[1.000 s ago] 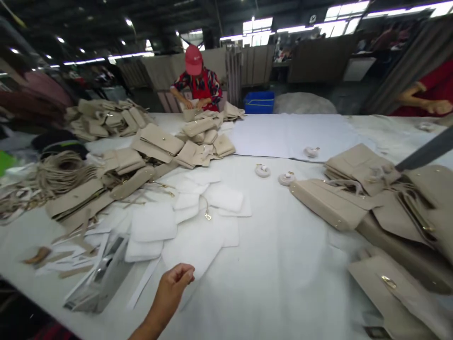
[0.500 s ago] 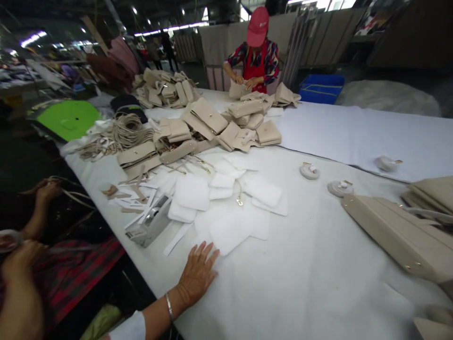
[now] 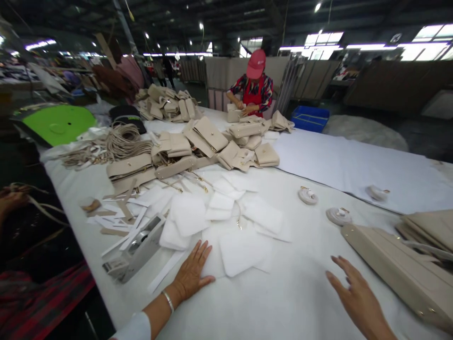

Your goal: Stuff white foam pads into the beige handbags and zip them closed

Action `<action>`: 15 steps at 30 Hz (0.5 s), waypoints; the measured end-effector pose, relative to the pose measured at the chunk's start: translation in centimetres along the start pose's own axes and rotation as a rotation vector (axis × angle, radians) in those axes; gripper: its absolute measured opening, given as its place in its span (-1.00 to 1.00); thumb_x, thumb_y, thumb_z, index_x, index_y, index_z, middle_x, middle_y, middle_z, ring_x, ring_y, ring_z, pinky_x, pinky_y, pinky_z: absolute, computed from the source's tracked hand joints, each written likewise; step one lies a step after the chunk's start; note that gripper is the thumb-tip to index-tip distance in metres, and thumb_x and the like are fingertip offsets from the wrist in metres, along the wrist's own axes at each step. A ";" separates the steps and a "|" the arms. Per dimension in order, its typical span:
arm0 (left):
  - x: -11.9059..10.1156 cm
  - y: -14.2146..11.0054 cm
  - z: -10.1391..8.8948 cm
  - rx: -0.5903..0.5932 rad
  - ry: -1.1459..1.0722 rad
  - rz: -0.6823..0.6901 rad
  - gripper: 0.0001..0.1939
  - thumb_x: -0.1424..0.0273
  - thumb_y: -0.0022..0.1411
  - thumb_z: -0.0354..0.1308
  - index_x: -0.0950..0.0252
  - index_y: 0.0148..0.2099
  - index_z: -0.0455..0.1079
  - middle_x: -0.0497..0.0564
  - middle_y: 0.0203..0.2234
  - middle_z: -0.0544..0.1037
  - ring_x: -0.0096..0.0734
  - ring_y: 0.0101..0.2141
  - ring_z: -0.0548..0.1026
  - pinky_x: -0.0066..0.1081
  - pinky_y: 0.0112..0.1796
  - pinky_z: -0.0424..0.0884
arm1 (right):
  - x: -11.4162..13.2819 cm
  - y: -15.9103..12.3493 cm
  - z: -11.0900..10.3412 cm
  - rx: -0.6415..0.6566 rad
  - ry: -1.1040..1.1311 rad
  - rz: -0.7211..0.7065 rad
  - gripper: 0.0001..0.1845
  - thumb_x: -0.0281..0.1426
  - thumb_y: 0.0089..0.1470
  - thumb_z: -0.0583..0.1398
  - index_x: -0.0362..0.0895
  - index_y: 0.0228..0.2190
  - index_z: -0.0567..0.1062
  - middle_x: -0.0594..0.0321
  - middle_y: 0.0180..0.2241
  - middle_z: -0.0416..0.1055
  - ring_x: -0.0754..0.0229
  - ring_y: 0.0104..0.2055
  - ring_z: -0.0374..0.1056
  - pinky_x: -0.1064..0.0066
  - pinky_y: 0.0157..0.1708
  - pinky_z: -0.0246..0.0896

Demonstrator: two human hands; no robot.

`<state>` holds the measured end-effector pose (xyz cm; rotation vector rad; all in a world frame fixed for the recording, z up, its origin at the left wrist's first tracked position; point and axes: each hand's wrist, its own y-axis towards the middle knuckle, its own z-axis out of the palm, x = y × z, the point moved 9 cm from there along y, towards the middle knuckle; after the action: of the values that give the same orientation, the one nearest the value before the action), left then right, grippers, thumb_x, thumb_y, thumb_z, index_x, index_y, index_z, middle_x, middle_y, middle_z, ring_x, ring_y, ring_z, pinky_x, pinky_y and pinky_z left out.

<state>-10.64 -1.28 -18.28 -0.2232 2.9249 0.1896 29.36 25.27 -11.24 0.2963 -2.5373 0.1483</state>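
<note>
At the near side of the broad white-covered table [image 3: 276, 311], the person's left hand [image 3: 193, 274] lies palm down, its fingers slightly apart and its thumb held out to the side, gripping nothing. A silver-coloured bangle [image 3: 168, 301] circles that wrist, below which a pale sleeve [image 3: 132, 328] shows. Just beyond and beside this hand, thin white sheets with rounded corners [image 3: 242, 252] lie loosely overlapping in the middle of the table; whether the fingertips touch one of them is hard to tell. A small gold-coloured metal clasp [image 3: 239, 223] lies among the sheets. To the left of the hand sits a grey box-shaped device with a shiny round part [image 3: 150, 241], and a long white strip [image 3: 166, 273] lies between the two. The right hand [image 3: 356, 295] is well apart from the left, its thumb and forefinger parted and nothing between them; it is near a large beige bag with gold-coloured studs [image 3: 392, 264]. Past that hand, two pale coiled straps with gold-coloured fittings [image 3: 307, 195] rest on the table. Farther back, beige folded bags [image 3: 207, 134] form a heap, behind which a co-worker in a red cap and red apron [image 3: 253, 94] handles a beige piece [image 3: 234, 115].
</note>
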 end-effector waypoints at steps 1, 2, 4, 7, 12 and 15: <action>0.4 0.6 0.0 -0.003 -0.007 0.007 -0.15 0.01 0.15 0.07 0.27 0.33 -0.18 0.20 0.26 0.05 0.02 0.25 -0.04 -0.06 0.13 0.16 | 1.3 2.1 2.2 0.013 0.011 0.007 -0.23 0.10 -0.09 0.00 -0.10 0.05 0.28 0.03 0.19 0.10 -0.12 0.22 0.02 0.04 0.02 0.20; 0.7 1.0 0.0 -0.004 -0.012 0.019 -0.14 0.02 0.15 0.08 0.26 0.33 -0.20 0.20 0.26 0.04 0.02 0.25 -0.04 -0.06 0.14 0.15 | 2.4 4.1 4.2 0.017 -0.001 0.017 -0.15 0.12 -0.09 -0.01 -0.18 0.09 0.23 -0.03 0.20 0.07 -0.12 0.25 -0.04 0.03 0.09 0.10; 1.0 1.4 0.0 0.000 -0.015 0.044 -0.12 0.03 0.14 0.09 0.24 0.34 -0.23 0.18 0.26 0.02 0.02 0.25 -0.04 -0.07 0.14 0.16 | 4.2 7.3 7.4 0.009 -0.044 0.053 -0.05 0.13 -0.07 -0.06 -0.31 0.15 0.12 -0.12 0.21 0.03 -0.13 0.28 -0.15 0.03 0.19 -0.11; 1.3 1.3 0.0 0.008 0.004 0.046 -0.10 0.03 0.13 0.10 0.23 0.34 -0.25 0.15 0.27 0.00 0.01 0.24 -0.02 -0.10 0.13 0.19 | 6.5 9.2 12.0 0.126 -0.114 0.089 -0.06 0.11 -0.02 -0.11 -0.35 0.15 0.13 -0.14 0.18 0.07 -0.14 0.25 -0.07 0.08 0.21 -0.17; 1.7 1.4 0.3 -0.093 0.138 0.119 -0.14 0.02 0.13 0.08 0.27 0.33 -0.15 0.13 0.22 0.15 -0.05 0.19 0.15 -0.23 0.06 0.31 | 13.0 7.6 16.2 0.395 -0.205 -0.116 -0.38 0.07 0.03 -0.05 -0.11 -0.14 0.45 0.06 -0.11 0.41 -0.05 -0.07 0.34 0.13 -0.04 0.17; 1.7 1.7 0.9 -0.222 0.254 0.193 -0.35 0.25 0.21 0.08 0.19 0.30 -0.02 0.02 0.11 0.34 -0.20 0.09 0.33 -0.40 -0.02 0.38 | 15.7 10.7 15.2 0.381 -0.213 -0.110 -0.47 0.10 0.03 -0.02 -0.03 -0.47 0.49 0.18 -0.42 0.47 -0.01 -0.32 0.40 0.17 -0.28 0.23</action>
<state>-12.35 0.27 -19.28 0.0047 3.1742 0.5565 5.94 30.28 -15.47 0.6285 -2.6819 0.5880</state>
